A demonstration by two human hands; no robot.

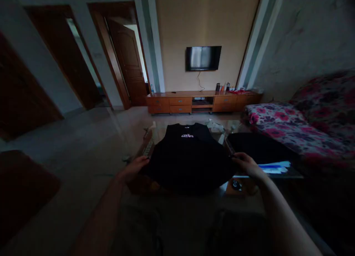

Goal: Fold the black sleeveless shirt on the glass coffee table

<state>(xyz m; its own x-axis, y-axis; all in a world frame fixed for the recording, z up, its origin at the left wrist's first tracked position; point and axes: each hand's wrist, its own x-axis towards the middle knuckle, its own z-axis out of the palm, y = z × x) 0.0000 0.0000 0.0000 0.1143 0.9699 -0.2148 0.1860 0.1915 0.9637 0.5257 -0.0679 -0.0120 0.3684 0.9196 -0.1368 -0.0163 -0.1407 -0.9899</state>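
Your left hand (pixel 135 167) and right hand (pixel 245 164) each pinch a side edge of the shirt (pixel 188 156), which stretches between your fingers, collar away from you.

A low glass counter (pixel 155 132) carries a black shirt (pixel 188 156) spread flat, a second dark garment (pixel 257 147) to its right, and blue-white papers (pixel 274 168) at the right edge.

A shirt (pixel 188 156) lies on the table (pixel 151 137), a hand at each side edge; sofa (pixel 299 130) right, cabinet (pixel 202 100) behind, TV (pixel 203 58) above it.
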